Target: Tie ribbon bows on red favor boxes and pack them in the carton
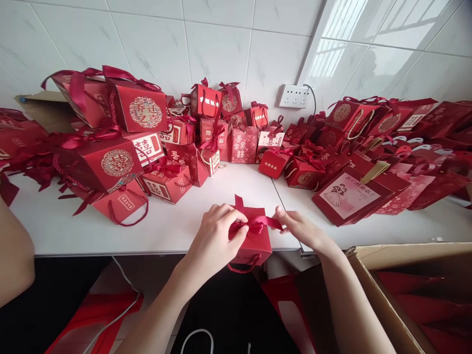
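A small red gift box (pixel 254 241) with a red ribbon bow (pixel 254 225) sits at the near edge of the white table (pixel 165 226). My left hand (pixel 217 236) is closed, pinching the left loop of the bow. On the other side, my right hand (pixel 300 227) is closed too, its fingers pinching the ribbon's right tail. A red cord handle hangs from the box's front, over the table edge.
Many finished red gift boxes (pixel 199 132) with ribbons are piled along the tiled wall. Flat red boxes and bags (pixel 348 196) lie at right. A cardboard carton (pixel 409 295) with red items stands at lower right. A wall socket (pixel 294 96) is behind. A person's arm (pixel 13 255) shows at left.
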A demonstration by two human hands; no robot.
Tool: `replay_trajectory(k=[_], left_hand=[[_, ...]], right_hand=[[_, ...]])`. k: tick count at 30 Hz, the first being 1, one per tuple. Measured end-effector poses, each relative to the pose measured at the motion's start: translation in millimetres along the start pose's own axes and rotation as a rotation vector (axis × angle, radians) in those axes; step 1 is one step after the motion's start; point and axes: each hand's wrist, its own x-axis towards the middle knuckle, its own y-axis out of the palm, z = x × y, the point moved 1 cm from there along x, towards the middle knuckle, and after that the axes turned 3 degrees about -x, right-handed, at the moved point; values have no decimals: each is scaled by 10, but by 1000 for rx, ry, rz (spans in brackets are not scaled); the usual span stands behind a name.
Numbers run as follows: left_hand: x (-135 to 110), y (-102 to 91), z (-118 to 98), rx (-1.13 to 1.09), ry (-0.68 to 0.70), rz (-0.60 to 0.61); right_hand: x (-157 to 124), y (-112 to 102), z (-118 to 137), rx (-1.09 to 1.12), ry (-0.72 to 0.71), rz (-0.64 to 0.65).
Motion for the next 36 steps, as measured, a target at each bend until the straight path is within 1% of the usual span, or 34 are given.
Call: replay_trajectory(k=[1, 2, 3, 6, 7, 8, 9, 11, 13, 14, 15, 16, 17, 20, 21, 22, 24, 26, 28, 30, 31, 33, 35, 36], left_hand=[[3, 0, 2, -5, 1, -3], [6, 1, 4, -7, 2, -3], [8, 1, 5, -6, 0, 0], [6, -2, 7, 3, 6, 11], [3, -4, 7, 6, 14, 16], [0, -6, 7, 7, 24, 24], [-3, -7, 6, 8, 36, 38], [-7, -7, 3, 13, 60, 72], [-8, -6, -3, 29, 73, 94], [-8, -6, -5, 39, 72, 96], [-8, -7, -7, 48, 68, 92], [-8, -7, -8, 55, 62, 86], [-9, -8, -8, 57, 56, 82], [-9, -14, -5, 46, 46, 73], [-8, -17, -3, 35, 44, 77], [-6, -20, -1, 20, 40, 81], [-3, -28, 7, -29, 36, 83], [-11, -37, 26, -103, 32, 42], [-39, -48, 64, -163, -10, -76], [-87, -58, 117, -194, -125, -185], [-112, -60, 142, -207, -198, -193], [-153, -56, 175, -253, -323, -126], [-167, -47, 184, -309, -373, -48], [-163, -41, 185, -333, -373, -38]], right_hand=[[-50, -2, -36, 1, -11, 63], [-78, -4, -44, 12, -29, 97], [-83, -9, -29, 30, -49, 97], [23, -41, 112, 120, -100, -19], [87, -47, 171, 155, -118, -45], [157, -47, 228, 183, -140, -44], [231, -38, 280, 202, -160, -19], [374, 0, 354, 208, -188, 82], [487, 50, 373, 174, -188, 176], [524, 72, 360, 143, -178, 201], [543, 88, 334, 110, -166, 200], [542, 98, 299, 80, -155, 164], [515, 101, 260, 55, -149, 87], [283, 93, 172, 3, -165, -258], [169, 97, 167, -17, -181, -335], [51, 110, 178, -40, -202, -358], [-157, 157, 237, -105, -243, -306], [-286, 214, 311, -182, -262, -257], [-328, 264, 362, -233, -252, -255], [-315, 302, 377, -242, -228, -252], [-302, 315, 374, -239, -216, -246], [-279, 333, 358, -226, -196, -234], [-268, 339, 342, -191, -184, -213], [-263, 340, 336, -159, -178, -197]])
